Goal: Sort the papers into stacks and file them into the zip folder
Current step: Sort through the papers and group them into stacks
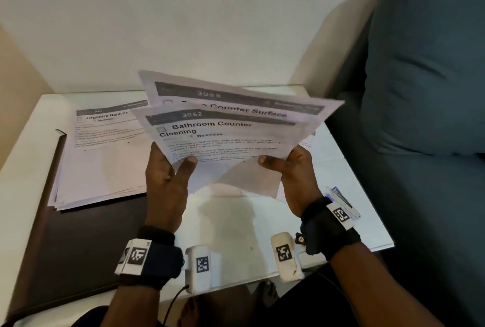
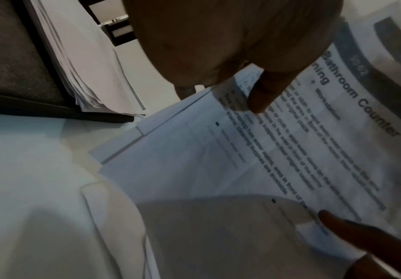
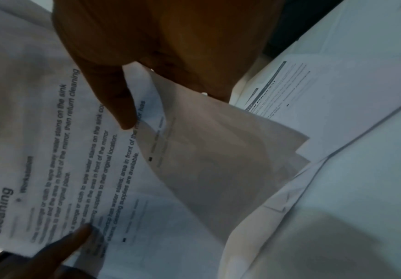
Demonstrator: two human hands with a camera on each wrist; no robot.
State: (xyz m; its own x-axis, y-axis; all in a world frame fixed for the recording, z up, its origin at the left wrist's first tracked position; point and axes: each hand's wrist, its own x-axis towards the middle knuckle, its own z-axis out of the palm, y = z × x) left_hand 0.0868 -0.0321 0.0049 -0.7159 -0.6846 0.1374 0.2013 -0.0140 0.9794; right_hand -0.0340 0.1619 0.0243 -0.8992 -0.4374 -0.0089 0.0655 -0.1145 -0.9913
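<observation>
Grip: left hand (image 1: 168, 169) and right hand (image 1: 294, 169) each pinch the raised sheets (image 1: 225, 132).
Advice: read headings (blurred here), peel one sheet only.

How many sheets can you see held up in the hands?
2 show: the front sheet, titled Bathroom Counter Cleaning, and a second sheet fanned out behind it. More may be hidden between them.

Two hands, the left hand (image 1: 168, 179) and the right hand (image 1: 296, 177), are up over the surface (image 1: 231, 227). They hold two sheets (image 1: 225, 132) fanned apart. One pile of papers (image 1: 105, 158) lies on one dark folder (image 1: 78, 242). One more sheet (image 3: 290, 88) lies flat. One stapler (image 1: 343, 202) sits by the right wrist.
</observation>
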